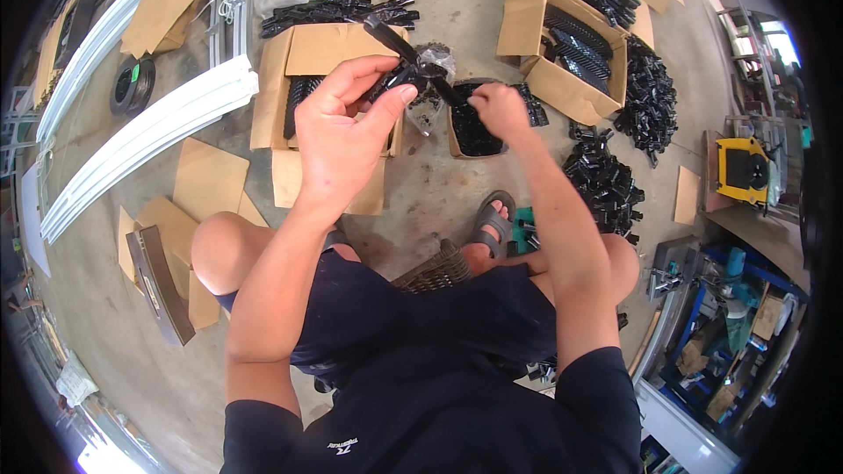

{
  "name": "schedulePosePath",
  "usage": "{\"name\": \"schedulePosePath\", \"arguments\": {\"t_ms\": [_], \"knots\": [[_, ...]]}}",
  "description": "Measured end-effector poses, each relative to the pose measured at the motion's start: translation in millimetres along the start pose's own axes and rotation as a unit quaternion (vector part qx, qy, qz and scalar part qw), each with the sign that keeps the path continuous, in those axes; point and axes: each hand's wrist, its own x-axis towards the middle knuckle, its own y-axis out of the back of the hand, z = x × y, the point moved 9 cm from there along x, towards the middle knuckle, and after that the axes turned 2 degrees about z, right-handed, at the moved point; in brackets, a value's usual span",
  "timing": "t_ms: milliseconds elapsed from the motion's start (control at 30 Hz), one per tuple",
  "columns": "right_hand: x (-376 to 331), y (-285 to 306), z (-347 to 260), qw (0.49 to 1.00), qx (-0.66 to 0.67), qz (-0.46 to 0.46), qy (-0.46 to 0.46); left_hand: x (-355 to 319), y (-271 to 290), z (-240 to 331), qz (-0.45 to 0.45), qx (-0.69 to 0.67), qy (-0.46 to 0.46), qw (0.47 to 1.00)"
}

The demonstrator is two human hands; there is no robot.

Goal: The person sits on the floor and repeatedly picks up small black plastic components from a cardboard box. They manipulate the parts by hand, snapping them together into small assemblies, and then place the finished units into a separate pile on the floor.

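My left hand (344,127) is raised at centre, with thumb and fingers closed around a long black plastic part (383,33). The part slants down from upper left to lower right, and a wider piece sits near its middle. My right hand (502,114) is closed beside the part's lower end, above a small cardboard box (479,155) filled with black pieces. Whatever its fingertips pinch is too small or hidden to name. Behind my left hand stands an open cardboard box (329,51) with ribbed black parts, partly covered by the hand.
Another open carton (524,22) of black parts stands at right, beside heaps of black parts (604,180) on the floor. White curved profiles (158,140) and cardboard sheets (211,177) lie at left. A yellow-framed object (742,168) and a blue-edged rack (689,320) stand far right.
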Motion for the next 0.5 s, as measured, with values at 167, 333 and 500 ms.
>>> {"name": "schedulePosePath", "arguments": {"t_ms": [167,333,500], "knots": [[-6.8,-130.4,-21.2,0.987,-0.096,-0.130,0.024,10.4,3.7,4.1,0.022,-0.055,0.023,0.998],[4.8,-190.0,-31.2,0.979,-0.064,-0.169,-0.092,11.7,14.6,9.7,0.055,-0.076,0.055,0.994],[10.5,-227.1,-81.9,0.985,-0.047,-0.163,-0.027,7.3,26.5,-1.1,0.028,-0.161,0.112,0.980]]}}
